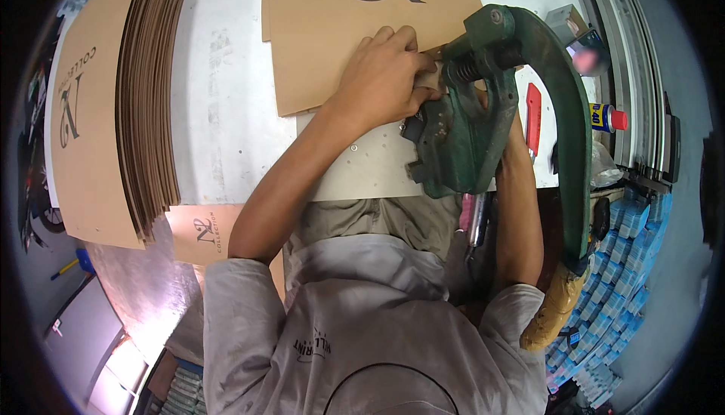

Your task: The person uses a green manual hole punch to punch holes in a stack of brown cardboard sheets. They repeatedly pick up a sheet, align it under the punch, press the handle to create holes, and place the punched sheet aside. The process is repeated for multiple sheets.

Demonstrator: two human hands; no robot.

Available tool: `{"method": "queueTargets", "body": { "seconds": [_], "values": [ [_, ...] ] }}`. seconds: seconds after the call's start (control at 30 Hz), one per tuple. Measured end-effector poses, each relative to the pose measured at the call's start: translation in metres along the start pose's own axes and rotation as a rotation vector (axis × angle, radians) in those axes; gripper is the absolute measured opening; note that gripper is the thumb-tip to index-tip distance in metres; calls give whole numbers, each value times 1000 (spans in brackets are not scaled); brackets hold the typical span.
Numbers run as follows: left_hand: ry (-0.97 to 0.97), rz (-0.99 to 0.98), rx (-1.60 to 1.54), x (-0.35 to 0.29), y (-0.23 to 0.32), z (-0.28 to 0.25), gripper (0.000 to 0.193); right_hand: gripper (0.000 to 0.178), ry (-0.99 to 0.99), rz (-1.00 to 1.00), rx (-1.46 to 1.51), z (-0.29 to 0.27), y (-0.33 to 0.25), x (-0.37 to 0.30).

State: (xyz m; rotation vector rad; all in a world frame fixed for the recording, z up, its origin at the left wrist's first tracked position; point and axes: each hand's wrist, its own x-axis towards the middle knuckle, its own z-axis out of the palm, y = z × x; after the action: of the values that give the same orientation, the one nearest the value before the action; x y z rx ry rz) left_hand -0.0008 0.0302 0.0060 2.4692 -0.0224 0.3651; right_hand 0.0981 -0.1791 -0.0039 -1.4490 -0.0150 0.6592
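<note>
My left hand [385, 75] is closed at the jaws of a green hand-lever press [472, 135], its thumb and fingers pinching a light brown paper edge. That edge appears to belong to the flat brown paper bag [317, 60] lying under the hand, with a black printed mark at its far end. My right forearm [519, 203] reaches up behind the press. Most of my right hand [481, 98] is hidden by the press body, so its fingers cannot be made out. The press's long curved lever [578, 151] ends in a tape-wrapped handle [557, 309] near my right sleeve.
A tall stack of brown paper bags [94, 105] stands on the white table [226, 98] at left. Right of the press lie a red cutter knife [533, 113] and a blue-and-yellow can with a red cap [608, 118]. Blue-wrapped packs [615, 279] are piled at the lower right.
</note>
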Motion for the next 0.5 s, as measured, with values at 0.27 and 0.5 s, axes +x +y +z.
{"method": "queueTargets", "body": {
  "seconds": [0.27, 0.5],
  "values": [
    [15, 4, 27, 0, -3, 3, 30, 29, -88, -147, -105, 1, 4, 3],
    [46, 19, 42, 4, 0, 11, 31, 18, -35, -182, -379, -11, 0, -3]
  ]
}}
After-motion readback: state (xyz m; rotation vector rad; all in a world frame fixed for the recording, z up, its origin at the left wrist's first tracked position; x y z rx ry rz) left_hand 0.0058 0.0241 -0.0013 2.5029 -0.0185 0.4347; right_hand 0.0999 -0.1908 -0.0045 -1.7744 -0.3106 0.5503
